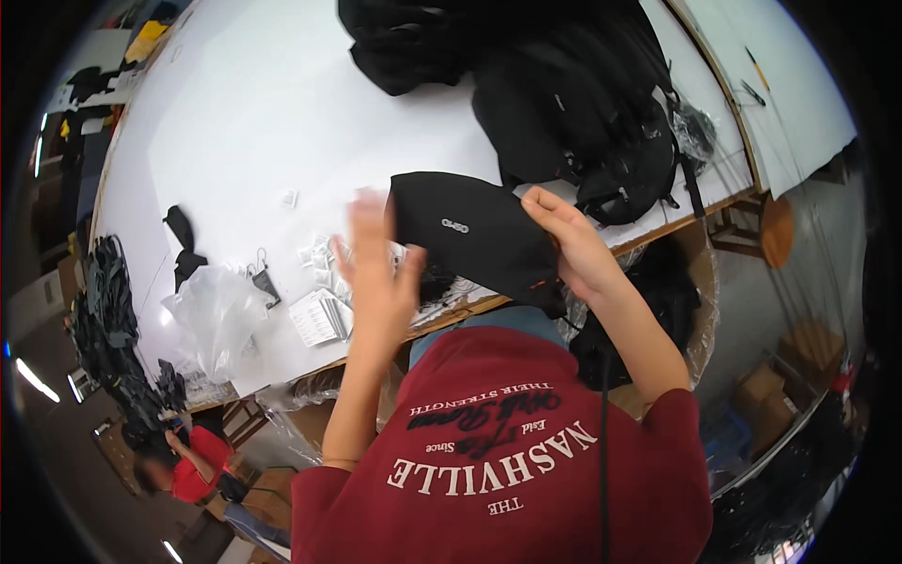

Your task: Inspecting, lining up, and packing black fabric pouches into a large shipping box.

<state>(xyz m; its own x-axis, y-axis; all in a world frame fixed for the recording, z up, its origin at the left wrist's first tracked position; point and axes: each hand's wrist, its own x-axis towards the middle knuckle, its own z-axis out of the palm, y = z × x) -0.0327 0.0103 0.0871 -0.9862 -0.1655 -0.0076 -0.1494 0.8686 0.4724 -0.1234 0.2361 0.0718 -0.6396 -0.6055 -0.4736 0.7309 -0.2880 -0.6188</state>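
Black fabric panel (474,230), held up over the near edge of the worktop (235,122) | right hand (584,252): fingers clamped on its right side | left hand (376,277): blurry, fingers apart, can't tell if touching | tip: pinch firmly, avoid creasing it imo

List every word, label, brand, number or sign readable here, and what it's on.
Red shirt: white lettering and dark script, upside down; wording withheld.
Black cloth piece: short pale mark; wording withheld.
White cards: print too small to read.
Black bags: pale marks too small to read.
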